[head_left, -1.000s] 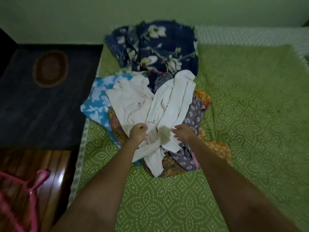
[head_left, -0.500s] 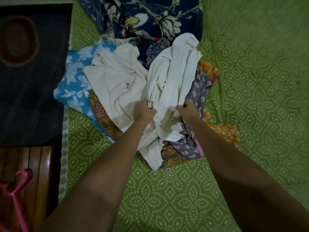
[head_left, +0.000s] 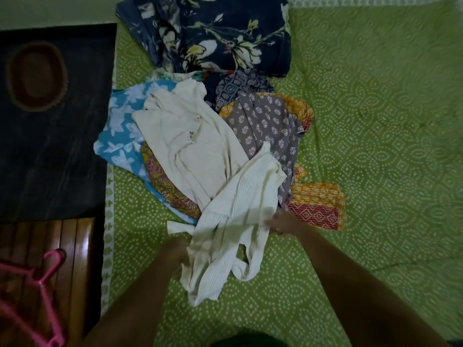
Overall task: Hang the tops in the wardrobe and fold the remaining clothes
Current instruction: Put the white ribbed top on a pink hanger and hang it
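On the green dotted bedspread (head_left: 363,121), at the near edge of the pile of printed clothes (head_left: 265,121), a cream ribbed knit top (head_left: 240,216) is gripped at its left side by the left hand (head_left: 175,249) and at its right by the right hand (head_left: 283,221).

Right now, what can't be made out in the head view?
- Left hand fingers: hidden behind the ribbed cream knit garment they grip; motion-blurred.
- Right hand fingers: tucked into the same fabric.
- Pink plastic hangers: cut by the left and bottom edges; count unclear.
- Navy floral cloth: cut by the top edge.
- Blue-and-white printed garment: mostly buried under the plain cream top.
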Demonstrator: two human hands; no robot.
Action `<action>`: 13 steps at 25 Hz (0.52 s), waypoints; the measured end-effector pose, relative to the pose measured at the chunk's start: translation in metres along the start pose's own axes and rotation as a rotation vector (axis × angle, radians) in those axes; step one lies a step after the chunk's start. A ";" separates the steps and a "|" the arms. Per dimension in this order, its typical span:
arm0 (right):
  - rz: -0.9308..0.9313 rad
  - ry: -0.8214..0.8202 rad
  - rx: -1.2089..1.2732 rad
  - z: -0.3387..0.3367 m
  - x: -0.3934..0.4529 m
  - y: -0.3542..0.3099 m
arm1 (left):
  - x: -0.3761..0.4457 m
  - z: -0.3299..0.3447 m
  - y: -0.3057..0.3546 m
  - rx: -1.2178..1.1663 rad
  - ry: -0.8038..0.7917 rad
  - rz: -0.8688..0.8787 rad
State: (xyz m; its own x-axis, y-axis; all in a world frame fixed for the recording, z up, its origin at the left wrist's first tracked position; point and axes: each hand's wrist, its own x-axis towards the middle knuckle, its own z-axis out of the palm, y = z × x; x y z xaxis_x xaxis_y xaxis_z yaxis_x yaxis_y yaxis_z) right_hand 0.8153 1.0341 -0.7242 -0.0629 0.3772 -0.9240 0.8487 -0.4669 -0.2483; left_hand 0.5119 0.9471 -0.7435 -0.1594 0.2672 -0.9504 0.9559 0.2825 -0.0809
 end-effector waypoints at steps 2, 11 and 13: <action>-0.056 0.297 0.170 -0.020 0.007 -0.010 | 0.005 -0.032 0.022 -0.113 0.423 0.059; -0.048 0.534 0.355 -0.043 0.048 -0.041 | -0.005 -0.097 0.191 -0.453 0.575 0.523; -0.120 0.574 0.382 -0.036 0.049 -0.039 | -0.005 -0.092 0.200 -0.502 0.556 0.524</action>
State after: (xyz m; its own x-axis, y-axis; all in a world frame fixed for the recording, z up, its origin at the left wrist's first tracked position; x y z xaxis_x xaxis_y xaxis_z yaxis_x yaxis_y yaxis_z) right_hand 0.7975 1.0993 -0.7490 0.2321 0.7575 -0.6102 0.6025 -0.6045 -0.5212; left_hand 0.6812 1.0870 -0.7275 0.0442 0.8426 -0.5367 0.7404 0.3330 0.5839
